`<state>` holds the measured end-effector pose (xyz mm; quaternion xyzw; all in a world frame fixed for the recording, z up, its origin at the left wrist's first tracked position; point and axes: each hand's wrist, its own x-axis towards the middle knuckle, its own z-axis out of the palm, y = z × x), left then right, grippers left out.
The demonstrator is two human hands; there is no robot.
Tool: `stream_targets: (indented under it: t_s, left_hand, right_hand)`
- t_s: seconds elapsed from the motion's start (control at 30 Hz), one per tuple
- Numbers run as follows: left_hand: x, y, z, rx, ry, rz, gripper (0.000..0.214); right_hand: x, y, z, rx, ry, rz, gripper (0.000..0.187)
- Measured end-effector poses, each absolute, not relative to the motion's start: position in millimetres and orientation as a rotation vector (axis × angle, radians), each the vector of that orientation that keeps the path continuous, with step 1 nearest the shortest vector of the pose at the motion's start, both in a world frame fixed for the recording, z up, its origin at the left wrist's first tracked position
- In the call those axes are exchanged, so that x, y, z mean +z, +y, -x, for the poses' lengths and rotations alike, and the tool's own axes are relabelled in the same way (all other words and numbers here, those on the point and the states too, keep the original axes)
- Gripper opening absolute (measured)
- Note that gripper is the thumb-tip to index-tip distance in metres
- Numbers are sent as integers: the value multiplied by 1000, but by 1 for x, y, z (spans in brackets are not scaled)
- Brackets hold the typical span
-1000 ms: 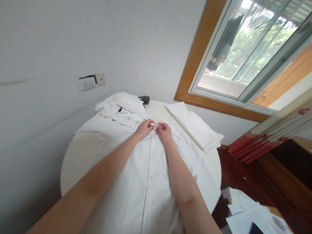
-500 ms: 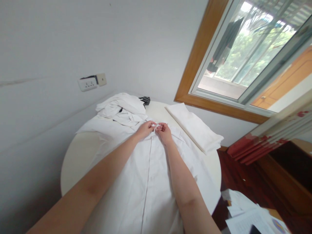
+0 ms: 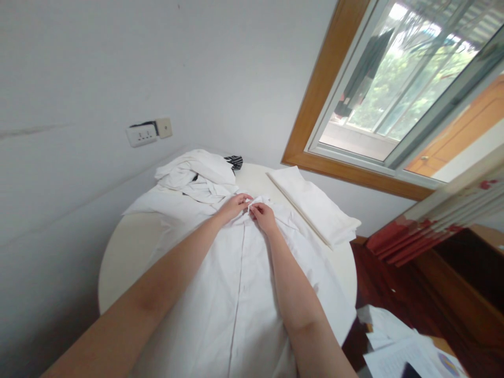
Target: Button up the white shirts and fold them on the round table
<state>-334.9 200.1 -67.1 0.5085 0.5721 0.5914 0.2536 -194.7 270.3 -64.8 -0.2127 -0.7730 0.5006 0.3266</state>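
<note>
A white button-up shirt lies flat on a round cream table, placket running toward me. My left hand and my right hand meet at the shirt's collar, both pinching the white fabric at the neck opening. The fingers of both hands are closed on the collar edges, close together and nearly touching.
A heap of crumpled white clothes with a dark striped piece sits at the table's far side. A folded white garment lies at the right. A wall socket, a wood-framed window, and papers on the floor lie around.
My hands stayed at the collar, shifting only slightly; the right hand moved a little toward me while the pinched fabric bunched up between the fingers.
</note>
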Motion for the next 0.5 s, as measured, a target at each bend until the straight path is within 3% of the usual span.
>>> stream_targets:
  t_s: [0.5]
  left_hand:
    - [-48,189,327,1544,1566,-1185,24]
  right_hand:
    - [-64,270,192,1457,-1883,550,21]
